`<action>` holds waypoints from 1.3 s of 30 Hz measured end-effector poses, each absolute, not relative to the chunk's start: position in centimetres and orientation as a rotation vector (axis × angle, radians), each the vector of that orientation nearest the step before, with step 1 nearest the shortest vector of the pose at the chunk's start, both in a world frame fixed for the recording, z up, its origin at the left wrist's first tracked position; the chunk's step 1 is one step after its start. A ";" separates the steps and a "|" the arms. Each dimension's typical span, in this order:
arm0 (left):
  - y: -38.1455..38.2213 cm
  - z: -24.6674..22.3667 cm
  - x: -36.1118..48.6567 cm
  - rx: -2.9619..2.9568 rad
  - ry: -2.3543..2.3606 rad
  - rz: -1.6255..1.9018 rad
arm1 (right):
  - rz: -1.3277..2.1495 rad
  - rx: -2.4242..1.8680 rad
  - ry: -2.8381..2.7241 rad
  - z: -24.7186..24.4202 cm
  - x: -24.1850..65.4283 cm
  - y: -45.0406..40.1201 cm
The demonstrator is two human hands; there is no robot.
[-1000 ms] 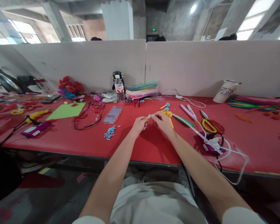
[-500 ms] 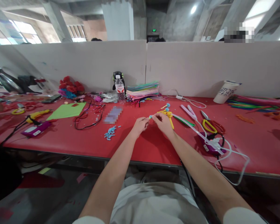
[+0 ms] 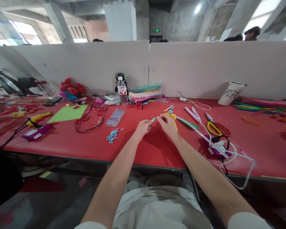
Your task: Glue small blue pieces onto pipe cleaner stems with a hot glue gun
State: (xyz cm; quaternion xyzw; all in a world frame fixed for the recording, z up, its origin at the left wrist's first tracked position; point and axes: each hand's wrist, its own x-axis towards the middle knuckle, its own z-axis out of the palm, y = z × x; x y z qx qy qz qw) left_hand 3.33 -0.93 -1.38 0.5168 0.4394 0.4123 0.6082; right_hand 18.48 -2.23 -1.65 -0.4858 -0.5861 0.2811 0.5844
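My left hand [image 3: 144,128] pinches a small yellow-and-blue fuzzy piece [image 3: 153,120], whose blue tip points toward my right hand. Just right of that tip is my right hand [image 3: 166,124], its fingers bent together; whether anything lies between them is too small to tell. Behind the right hand, a yellow glue gun [image 3: 173,117] is partly hidden. Two finished-looking pieces with blue tops [image 3: 171,111] lie just beyond it. To the left, several short blue fuzzy bits [image 3: 112,135] form a loose pile on the red table [image 3: 154,152].
A water bottle [image 3: 122,91] stands before pipe cleaners [image 3: 146,92]. On the right are a pink straightener-like tool [image 3: 193,114], scissors [image 3: 214,125], a purple power strip [image 3: 215,149] with cables, and a tilted cup [image 3: 231,93]. Green paper [image 3: 68,113] and another glue gun [image 3: 39,117] lie left.
My right hand has drawn slightly right, leaving a small gap to the blue tip. The left hand stays nearly in place with the piece.
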 end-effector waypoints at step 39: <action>-1.3 -0.7 2.8 1.140 0.909 0.950 | 0.733 -1.131 -1.512 -1.5 19.5 -2.1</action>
